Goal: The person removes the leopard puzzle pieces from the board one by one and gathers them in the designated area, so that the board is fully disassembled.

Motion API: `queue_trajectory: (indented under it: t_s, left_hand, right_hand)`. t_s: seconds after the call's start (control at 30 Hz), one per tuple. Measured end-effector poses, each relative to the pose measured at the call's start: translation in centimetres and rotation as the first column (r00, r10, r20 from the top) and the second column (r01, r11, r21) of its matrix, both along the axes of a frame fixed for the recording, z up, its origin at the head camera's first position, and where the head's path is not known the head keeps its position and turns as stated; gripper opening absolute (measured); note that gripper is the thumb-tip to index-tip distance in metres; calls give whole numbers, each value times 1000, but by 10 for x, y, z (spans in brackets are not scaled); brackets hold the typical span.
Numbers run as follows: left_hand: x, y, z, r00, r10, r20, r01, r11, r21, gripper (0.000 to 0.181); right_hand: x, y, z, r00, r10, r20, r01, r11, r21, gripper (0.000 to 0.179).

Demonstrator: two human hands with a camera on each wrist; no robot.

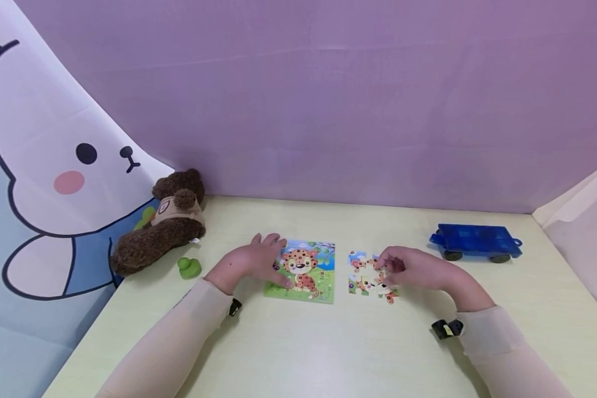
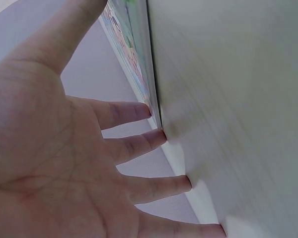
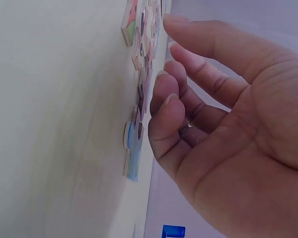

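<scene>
A square jigsaw board (image 1: pixel 324 282) printed with a spotted leopard cub lies on the table. My left hand (image 1: pixel 258 260) spreads over its left side, with thumb and fingertips at the board's edges; in the left wrist view the palm (image 2: pixel 44 158) is raised and the fingertips reach the tabletop and the board's edge. To the right of the board lie several jigsaw pieces (image 1: pixel 365 284), some close together. Above their right side hovers my right hand (image 1: pixel 418 269), its fingers loosely bent. The right wrist view shows a gap between thumb (image 3: pixel 203 37) and fingers, nothing held, beside the pieces (image 3: pixel 139 89).
On the left, a brown plush bear (image 1: pixel 164 237) lies against the cloth backdrop, with a small green toy duck (image 1: pixel 189 268) near it. A blue toy wagon (image 1: pixel 475 240) stands at the back right. The purple cloth (image 1: pixel 328 110) hangs behind the table.
</scene>
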State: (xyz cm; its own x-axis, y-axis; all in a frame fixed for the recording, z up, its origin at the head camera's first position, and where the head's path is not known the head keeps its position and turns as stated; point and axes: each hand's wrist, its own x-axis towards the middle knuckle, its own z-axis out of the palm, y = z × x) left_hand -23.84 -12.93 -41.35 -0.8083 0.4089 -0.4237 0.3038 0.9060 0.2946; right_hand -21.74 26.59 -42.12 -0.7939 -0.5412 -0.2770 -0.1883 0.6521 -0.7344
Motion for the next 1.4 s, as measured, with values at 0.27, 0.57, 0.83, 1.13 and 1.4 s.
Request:
queue_trajectory:
  t_s: [0.27, 0.57, 0.83, 1.13, 1.4]
  left_hand:
    - [0, 0, 0, 1000, -16, -5, 16, 1000, -10, 121]
    - [-1, 1, 1, 1000, -1, 8, 1, 1000, -19, 121]
    - [-1, 1, 1, 1000, -13, -2, 13, 1000, -28, 120]
    - [-1, 0, 0, 1000, -9, -15, 9, 999, -34, 121]
    - [1, 1, 2, 1000, -12, -18, 11, 999, -31, 121]
  right_hand:
    - [0, -8, 6, 996, -14, -86, 15, 1000, 10, 17]
    - [-6, -42, 12, 995, -44, -94, 42, 999, -25, 24]
    - [-16, -77, 15, 997, -47, -54, 42, 995, -89, 45]
    - [-25, -121, 5, 995, 12, -102, -19, 998, -65, 50]
    - [-27, -142, 6, 990, 73, -121, -71, 997, 23, 42]
